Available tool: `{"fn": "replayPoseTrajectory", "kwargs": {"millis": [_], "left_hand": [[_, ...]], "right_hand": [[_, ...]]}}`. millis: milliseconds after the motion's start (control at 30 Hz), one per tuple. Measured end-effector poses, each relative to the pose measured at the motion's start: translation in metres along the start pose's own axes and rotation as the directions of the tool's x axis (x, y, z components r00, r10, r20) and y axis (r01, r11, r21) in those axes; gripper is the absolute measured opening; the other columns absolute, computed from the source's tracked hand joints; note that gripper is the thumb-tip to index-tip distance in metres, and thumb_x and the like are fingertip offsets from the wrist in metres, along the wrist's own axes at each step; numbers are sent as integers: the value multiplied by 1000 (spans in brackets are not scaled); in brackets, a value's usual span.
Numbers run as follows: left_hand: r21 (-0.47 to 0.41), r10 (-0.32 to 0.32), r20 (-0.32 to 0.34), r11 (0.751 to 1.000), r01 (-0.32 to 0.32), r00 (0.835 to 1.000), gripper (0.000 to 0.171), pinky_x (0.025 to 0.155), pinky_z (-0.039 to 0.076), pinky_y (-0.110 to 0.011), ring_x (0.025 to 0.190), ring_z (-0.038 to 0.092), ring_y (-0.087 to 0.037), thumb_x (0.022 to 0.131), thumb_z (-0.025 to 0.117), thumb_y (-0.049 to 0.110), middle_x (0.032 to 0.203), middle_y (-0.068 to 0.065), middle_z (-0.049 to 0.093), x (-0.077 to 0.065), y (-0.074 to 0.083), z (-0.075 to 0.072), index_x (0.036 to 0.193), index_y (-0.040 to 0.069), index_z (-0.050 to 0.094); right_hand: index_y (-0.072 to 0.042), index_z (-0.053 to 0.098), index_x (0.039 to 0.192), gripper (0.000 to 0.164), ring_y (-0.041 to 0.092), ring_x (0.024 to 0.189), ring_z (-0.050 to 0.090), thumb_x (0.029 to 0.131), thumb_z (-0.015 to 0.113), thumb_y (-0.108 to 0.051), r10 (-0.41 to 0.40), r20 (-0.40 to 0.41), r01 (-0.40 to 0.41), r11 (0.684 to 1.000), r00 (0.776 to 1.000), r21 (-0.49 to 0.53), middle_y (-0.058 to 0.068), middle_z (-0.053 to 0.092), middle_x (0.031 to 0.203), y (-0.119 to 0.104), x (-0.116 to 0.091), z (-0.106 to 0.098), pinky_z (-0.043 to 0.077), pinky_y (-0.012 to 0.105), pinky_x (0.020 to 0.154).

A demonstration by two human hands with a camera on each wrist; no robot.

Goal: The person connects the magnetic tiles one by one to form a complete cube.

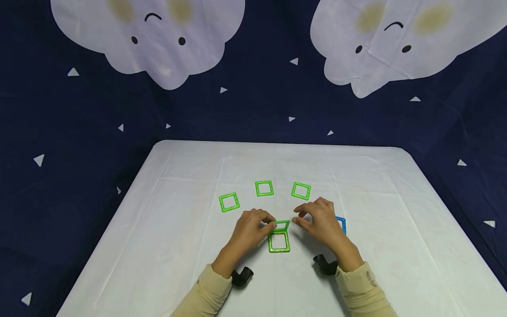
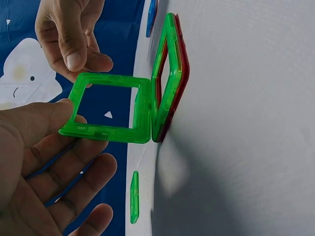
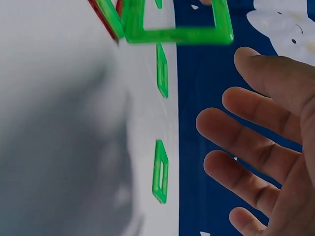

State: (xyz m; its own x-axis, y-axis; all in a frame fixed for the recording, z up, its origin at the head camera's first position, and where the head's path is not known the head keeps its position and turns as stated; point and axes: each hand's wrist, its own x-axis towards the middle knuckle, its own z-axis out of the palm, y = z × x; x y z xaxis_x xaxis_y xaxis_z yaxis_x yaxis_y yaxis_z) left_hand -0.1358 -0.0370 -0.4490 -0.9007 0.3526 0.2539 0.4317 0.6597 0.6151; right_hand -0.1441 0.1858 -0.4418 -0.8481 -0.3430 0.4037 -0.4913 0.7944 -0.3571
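My left hand (image 1: 249,231) pinches the edge of a green square magnetic tile (image 2: 110,133) between thumb and fingers. That tile stands up along the far edge of a second green tile (image 1: 279,250), which lies on the table. Under the lying tile, the left wrist view shows a red tile (image 2: 184,69) stacked against it. My right hand (image 1: 321,220) is just right of the standing tile, thumb and fingers apart and holding nothing. The right wrist view shows a gap between its fingertips and the green tile (image 3: 177,35).
Three loose green tiles lie in an arc farther back: left (image 1: 231,209), middle (image 1: 263,182) and right (image 1: 302,184). A blue tile (image 1: 343,225) is partly hidden behind my right hand. Black devices hang under the left wrist (image 1: 242,277) and right wrist (image 1: 326,266), close over the white table (image 1: 158,246).
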Motion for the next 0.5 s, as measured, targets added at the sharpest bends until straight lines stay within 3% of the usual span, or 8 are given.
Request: {"fn": "replayPoseTrajectory", "kwargs": {"millis": [500], "left_hand": [[25,-27,-47,999,28,999,11,84,44,-31,81,62,-11,84,70,28,84,6,71,-14,3,-2,89,19,74]], "right_hand": [[-9,71,103,29,25,86,55,79,76,-25,145,95,-143,989,985,-31,5,71,89,31,26,-11,31,53,94]]}}
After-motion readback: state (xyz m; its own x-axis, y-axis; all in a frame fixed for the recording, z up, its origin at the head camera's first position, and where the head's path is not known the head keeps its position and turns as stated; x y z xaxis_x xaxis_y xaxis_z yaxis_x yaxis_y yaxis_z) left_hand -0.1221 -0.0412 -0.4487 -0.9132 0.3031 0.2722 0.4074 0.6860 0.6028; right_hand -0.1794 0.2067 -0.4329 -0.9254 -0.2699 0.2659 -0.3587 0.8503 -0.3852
